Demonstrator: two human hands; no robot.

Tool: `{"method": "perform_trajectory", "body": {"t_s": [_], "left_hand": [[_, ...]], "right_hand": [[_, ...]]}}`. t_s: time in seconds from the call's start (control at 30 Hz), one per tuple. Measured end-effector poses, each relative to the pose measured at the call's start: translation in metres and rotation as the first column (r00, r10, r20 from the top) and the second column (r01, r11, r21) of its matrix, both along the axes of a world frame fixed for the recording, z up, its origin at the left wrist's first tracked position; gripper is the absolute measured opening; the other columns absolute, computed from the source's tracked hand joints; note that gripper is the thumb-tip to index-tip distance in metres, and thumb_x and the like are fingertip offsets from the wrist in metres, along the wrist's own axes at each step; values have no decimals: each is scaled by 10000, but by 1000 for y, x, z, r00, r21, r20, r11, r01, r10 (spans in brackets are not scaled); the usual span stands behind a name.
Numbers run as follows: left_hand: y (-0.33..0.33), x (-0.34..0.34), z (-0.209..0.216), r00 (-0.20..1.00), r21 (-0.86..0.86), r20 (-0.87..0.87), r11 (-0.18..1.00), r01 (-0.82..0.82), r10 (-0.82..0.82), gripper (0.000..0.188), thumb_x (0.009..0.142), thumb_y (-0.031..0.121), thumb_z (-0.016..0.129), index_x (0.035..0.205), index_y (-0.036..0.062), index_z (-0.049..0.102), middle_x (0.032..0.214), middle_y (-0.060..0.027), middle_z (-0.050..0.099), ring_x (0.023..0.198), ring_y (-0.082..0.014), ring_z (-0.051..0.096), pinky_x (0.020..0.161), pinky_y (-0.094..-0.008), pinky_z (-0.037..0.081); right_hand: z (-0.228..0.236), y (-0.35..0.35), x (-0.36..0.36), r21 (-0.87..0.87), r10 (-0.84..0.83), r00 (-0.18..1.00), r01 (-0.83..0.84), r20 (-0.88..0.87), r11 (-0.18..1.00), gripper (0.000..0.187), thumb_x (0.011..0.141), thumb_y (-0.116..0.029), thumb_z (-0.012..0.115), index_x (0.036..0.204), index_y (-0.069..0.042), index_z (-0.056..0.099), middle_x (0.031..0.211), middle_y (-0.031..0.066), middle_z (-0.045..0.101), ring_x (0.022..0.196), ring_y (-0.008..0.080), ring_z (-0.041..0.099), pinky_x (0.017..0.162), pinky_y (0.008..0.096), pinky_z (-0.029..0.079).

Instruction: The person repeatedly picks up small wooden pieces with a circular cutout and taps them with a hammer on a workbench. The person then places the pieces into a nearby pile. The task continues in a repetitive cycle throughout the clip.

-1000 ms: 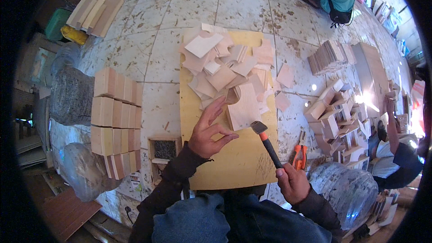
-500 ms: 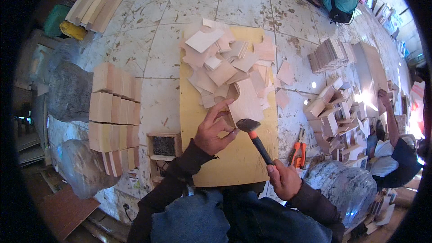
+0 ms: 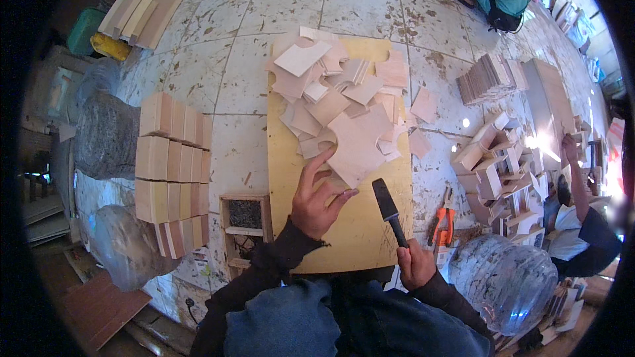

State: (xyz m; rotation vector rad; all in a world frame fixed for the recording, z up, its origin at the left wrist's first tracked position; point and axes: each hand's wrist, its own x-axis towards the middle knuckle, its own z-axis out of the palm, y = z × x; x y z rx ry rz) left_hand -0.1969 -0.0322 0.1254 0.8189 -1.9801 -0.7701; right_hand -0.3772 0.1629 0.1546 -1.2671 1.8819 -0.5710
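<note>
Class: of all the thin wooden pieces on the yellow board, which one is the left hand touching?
The large notched piece nearest the person, under the left hand's fingertips.

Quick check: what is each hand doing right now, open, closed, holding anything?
Left hand: open, fingers spread, resting on a notched plywood piece on the yellow board.
Right hand: closed around the handle of a hammer.

Dark long sleeves to wrists, bare fingers (image 3: 325, 160), apparently blue denim trousers.
</note>
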Motion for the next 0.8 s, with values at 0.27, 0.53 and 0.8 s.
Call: {"method": "perform_trajectory", "body": {"t_s": [0.27,0.53,0.8], "left_hand": [[20,34,30,996,232,84,971,-53,34,156,834,5,716,973,-21,648,949,-183,681,769,-246,706,641,-313,561],[-11,25,53,996,52,83,998,26,-30,338,819,-80,602,1138,12,666,977,-143,603,861,-237,645,724,-333,530],[-37,4,38,968,56,123,975,214,-220,315,790,-62,652,1088,36,687,979,-144,609,922,-301,617,788,-375,523]], "right_hand": [[-3,-11,-5,-3,-166,972,169,168,986,385,1027,-335,435,827,-12,495,541,137,535,478,305,571,478,415,429],[45,-30,-8,6,-102,976,103,193,995,365,1024,-310,443,833,-7,507,553,123,552,495,292,596,492,391,447],[67,-42,-3,12,35,978,-39,205,999,292,1006,-268,490,909,-1,557,563,165,532,505,344,592,494,408,443]]}}
